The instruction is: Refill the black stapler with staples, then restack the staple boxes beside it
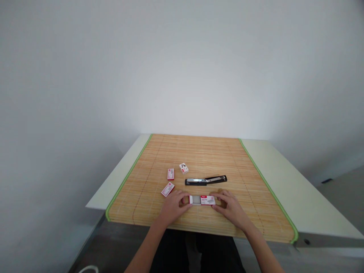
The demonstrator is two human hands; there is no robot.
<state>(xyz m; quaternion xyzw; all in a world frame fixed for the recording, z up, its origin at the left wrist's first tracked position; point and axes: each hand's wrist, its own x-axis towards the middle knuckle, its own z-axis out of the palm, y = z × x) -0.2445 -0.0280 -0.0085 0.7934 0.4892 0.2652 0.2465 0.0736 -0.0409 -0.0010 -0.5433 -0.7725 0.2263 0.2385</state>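
A small red and white staple box (207,200) lies lengthwise near the front of the mat, partly slid open. Its pale inner tray (196,200) sticks out on the left; the contents are too small to make out. My left hand (173,207) is closed, thumb and fingers gripping the tray's left end. At the other end, my right hand (231,209) pinches the right edge of the box's sleeve. Just beyond the hands rests a black stapler (195,182), unfolded, with its metal inside facing up.
Left of the stapler are three more small boxes: a red and white one (168,189) by my left hand, another (170,174) behind it, and a white one (184,168) farther back. A green-edged bamboo mat (199,151) covers the white table (307,197). A wall stands behind.
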